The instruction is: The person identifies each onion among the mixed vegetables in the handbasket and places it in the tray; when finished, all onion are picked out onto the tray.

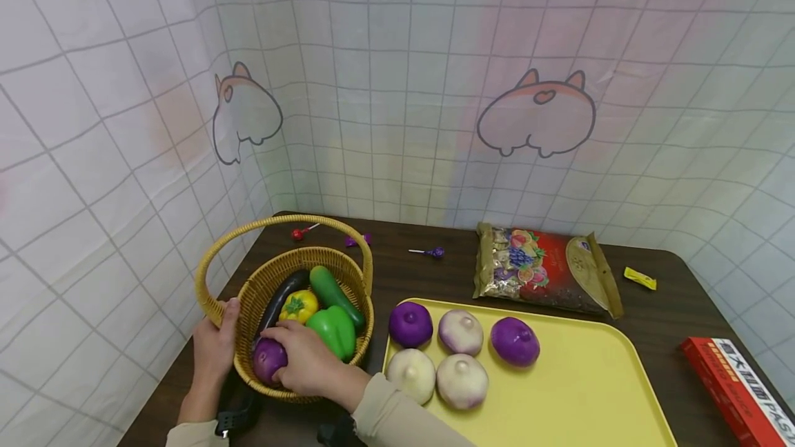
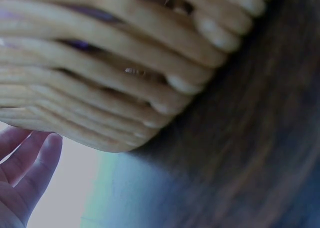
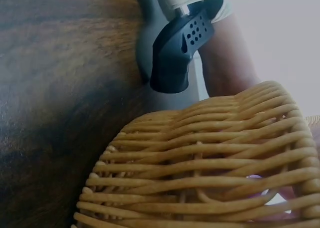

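Observation:
A wicker basket (image 1: 247,299) with a tall arched handle stands at the left of the table. My left hand (image 1: 214,345) holds its left side where the handle meets the rim; the left wrist view shows fingers (image 2: 41,163) against the woven wall. Inside the basket, my right hand (image 1: 307,361) grips a round purple onion (image 1: 268,361) at the near left. Around it lie an eggplant (image 1: 281,300), a yellow pepper (image 1: 300,306), a green bell pepper (image 1: 335,331) and a cucumber (image 1: 333,294). In the right wrist view the basket wall (image 3: 200,163) mostly hides that hand.
Right of the basket, a yellow tray (image 1: 577,378) bears several purple and whitish onions (image 1: 462,381). Behind it lies a candy bag (image 1: 540,267). Lollipops (image 1: 437,252) and wrapped sweets (image 1: 640,279) are scattered about. A red pasta box (image 1: 739,392) sits at the right edge.

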